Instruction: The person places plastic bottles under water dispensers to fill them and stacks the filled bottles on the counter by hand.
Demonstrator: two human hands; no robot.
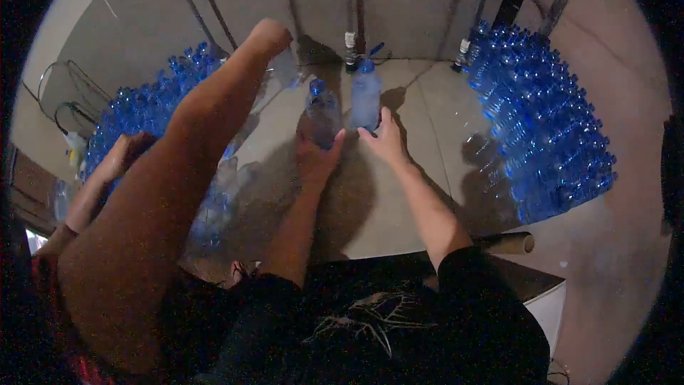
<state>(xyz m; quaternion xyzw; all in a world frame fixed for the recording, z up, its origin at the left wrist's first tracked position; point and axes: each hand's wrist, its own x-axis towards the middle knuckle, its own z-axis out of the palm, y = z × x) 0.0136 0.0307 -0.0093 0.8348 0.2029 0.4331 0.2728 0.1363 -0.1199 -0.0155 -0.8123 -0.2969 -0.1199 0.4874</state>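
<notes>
My left hand [319, 159] is closed round the lower part of a clear bottle [324, 115] with a blue top, which stands upright near the middle of the table. Beside it, to the right, my right hand [385, 138] holds the base of another bottle [366, 100], cloudy in look, between thumb and fingers. A blue cap piece shows above the neck of this second bottle; whether it is attached is hard to tell. The two bottles are close together with a narrow gap between them.
Many blue-capped bottles [552, 125] are packed at the right, and more bottles [157, 96] at the left. A co-worker's arm [214, 110] reaches across from the left to a clear bottle [285, 70]. Vertical bars [354, 7] rise behind the table [420, 117]. A cardboard tube [514, 244] lies at the front right.
</notes>
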